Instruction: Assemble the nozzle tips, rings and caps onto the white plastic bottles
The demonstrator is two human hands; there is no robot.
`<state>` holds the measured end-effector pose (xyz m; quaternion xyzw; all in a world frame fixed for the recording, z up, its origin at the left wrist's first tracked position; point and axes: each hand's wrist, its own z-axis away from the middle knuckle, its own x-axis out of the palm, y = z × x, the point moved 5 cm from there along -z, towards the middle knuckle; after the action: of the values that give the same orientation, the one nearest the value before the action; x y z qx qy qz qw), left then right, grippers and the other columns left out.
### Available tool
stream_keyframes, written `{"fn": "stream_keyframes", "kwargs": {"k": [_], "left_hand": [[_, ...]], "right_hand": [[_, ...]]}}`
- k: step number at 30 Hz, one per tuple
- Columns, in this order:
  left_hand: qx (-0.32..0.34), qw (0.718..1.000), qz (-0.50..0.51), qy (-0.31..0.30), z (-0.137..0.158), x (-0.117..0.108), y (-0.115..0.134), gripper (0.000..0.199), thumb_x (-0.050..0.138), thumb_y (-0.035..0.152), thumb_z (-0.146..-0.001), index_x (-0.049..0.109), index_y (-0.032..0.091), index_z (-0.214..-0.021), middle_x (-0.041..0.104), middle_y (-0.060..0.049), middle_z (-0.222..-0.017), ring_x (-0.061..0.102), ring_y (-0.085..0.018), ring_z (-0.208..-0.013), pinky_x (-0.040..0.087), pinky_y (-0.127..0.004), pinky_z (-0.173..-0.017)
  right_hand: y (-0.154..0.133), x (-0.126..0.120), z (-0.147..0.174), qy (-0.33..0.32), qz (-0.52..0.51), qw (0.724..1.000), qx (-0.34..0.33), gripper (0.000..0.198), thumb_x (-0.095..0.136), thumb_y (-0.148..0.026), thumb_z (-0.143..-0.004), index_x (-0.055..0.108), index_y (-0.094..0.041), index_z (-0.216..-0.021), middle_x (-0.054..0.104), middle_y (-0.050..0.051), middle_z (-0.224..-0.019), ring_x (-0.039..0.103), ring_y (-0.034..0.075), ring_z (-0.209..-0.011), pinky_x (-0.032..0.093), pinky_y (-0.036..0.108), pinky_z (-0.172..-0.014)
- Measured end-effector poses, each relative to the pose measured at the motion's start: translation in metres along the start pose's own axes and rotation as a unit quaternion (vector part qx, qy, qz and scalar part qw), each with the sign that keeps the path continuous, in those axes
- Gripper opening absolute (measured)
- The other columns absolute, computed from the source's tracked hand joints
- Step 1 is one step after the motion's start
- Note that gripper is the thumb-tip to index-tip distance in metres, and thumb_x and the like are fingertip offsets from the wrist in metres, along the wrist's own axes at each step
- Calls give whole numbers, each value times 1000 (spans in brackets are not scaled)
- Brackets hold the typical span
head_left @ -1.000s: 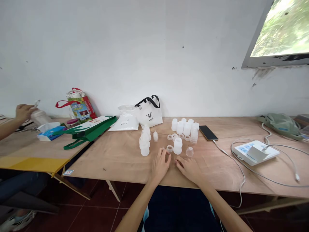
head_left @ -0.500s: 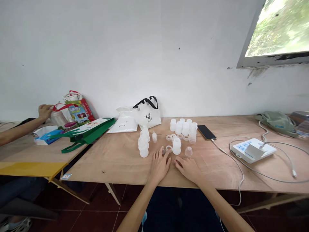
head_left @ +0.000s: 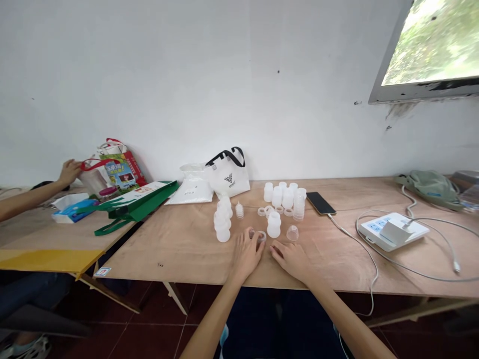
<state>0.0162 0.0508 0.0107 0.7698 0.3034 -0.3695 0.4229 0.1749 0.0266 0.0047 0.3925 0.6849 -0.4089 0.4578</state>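
the left hand (head_left: 247,254) rests on the wooden tabletop (head_left: 179,249), its fingers bent around the near side of a translucent ring (head_left: 261,237) and a small clear piece (head_left: 251,233). they seem to touch the ring, though i cannot tell whether they grip it or the small piece. the right hand (head_left: 292,259) lies palm down beside it, fingers relaxed and slightly curled, with nothing showing in them. just beyond the hands a white bottle (head_left: 274,226) stands upright, and a clear dome cap (head_left: 292,233) sits to its right. several more rings (head_left: 288,213) lie farther back, in front of a cluster of white bottles (head_left: 287,198) and beside a stack of clear caps (head_left: 298,208). a row of bottles (head_left: 223,230) stands to the left, near a small ribbed stack (head_left: 239,212). a phone (head_left: 321,203) lies to the right, plugged into a white cable (head_left: 350,234) (its screen looks dark).
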Motion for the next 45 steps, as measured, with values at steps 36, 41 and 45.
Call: {"fn": "stream_keyframes", "kwargs": {"k": [36,41,45], "left_hand": [[-23,928,343,-145,-9,-20,-14,14,60,33,-95,59,22,-103,68,-7,-112,65,-23,-111,50,-41,-102],[-6,951,279,-131,-8,-35,-10,20,50,40,-101,60,24,-105,69,-5,-108,65,-22,-106,51,-37,-97],[10,936,319,-148,-7,-36,-1,20,49,37,-101,61,24,-111,69,-5,-111,67,-20,-103,54,-34,-93]], "right_hand": [[4,-8,0,55,-188,981,0,27,54,-49,-101,60,-24,-93,73,0,-86,67,19,-70,44,29,-63],[7,-9,0,63,-211,975,26,30,48,-52,-102,56,-25,-93,71,-1,-83,66,18,-68,44,28,-61],[8,-8,0,63,-211,975,24,31,46,-52,-103,55,-25,-92,70,-1,-82,65,18,-68,44,29,-61]]}}
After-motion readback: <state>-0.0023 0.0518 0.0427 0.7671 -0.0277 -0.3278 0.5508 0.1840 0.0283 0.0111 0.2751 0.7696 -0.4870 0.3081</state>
